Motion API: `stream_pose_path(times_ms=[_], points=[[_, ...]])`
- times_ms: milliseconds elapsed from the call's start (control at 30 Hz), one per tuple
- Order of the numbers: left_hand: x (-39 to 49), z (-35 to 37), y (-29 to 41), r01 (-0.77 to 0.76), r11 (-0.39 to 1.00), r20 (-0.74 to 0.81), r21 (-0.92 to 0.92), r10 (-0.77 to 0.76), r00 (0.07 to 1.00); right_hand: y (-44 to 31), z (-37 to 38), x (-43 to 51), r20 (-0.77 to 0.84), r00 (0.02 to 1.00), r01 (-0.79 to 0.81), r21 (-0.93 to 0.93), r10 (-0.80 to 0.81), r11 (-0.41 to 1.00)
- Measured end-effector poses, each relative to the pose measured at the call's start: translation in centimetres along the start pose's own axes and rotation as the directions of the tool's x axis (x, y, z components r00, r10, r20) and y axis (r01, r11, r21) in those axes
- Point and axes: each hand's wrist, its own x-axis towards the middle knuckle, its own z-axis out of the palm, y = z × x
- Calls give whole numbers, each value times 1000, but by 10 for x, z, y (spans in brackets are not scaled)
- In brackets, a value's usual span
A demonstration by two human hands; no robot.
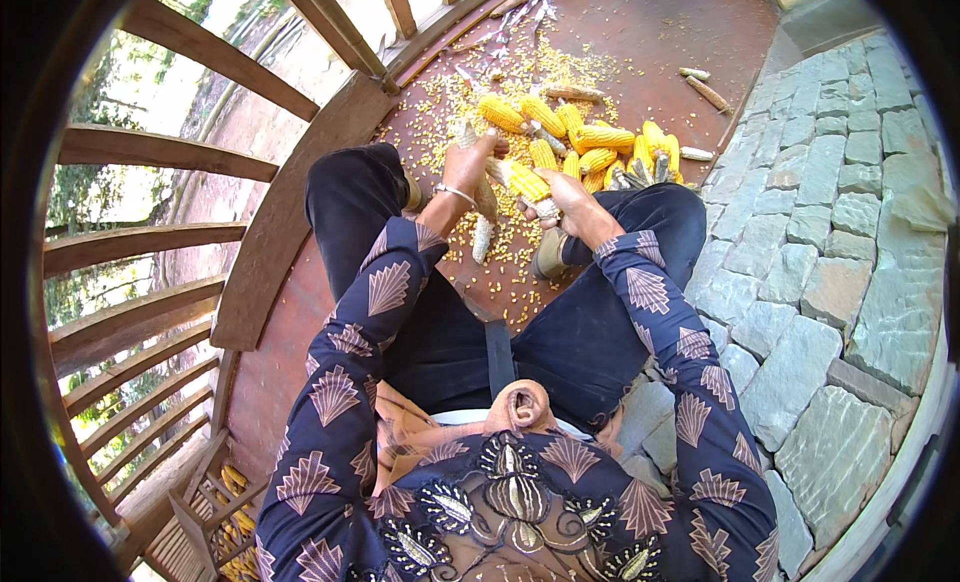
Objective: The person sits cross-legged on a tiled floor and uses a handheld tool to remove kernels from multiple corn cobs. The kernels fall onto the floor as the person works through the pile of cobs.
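My left hand (465, 168), with a bangle at the wrist, closes around a pale bare corn cob (464, 134), most of it hidden by the hand. In my right hand (574, 201) is a partly shelled corn ear (527, 183). Its yellow kernels remain on one side, and its pale bare end points toward my left hand. Both hands are close together between my knees, above the floor. Below them lies a whitish bare cob (481, 239) among loose kernels (517, 274). Just beyond my right hand is a pile of yellow corn ears (598, 136).
Loose kernels and husk scraps spread over the red floor (697, 41). Several bare cobs (706, 94) lie to the right of the pile. A wooden railing (180, 158) curves along the left, and a stone-faced wall (825, 207) stands right. More corn (238, 522) shows behind slats at lower left.
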Motion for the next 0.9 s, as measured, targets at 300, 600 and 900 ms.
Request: stream_pose_path(times_ms=[300,600,900], points=[[-58,22,21,-737,257,470,625,630,618,2,0,-4,121,986,-130,110,117,985],[-27,30,5,-324,670,56,668,389,919,12,40,-17,-108,918,116,-848,-383,517],[5,-3,7,-23,991,-88,-134,11,996,-10,21,-16,-157,982,58,-294,-108,954]])
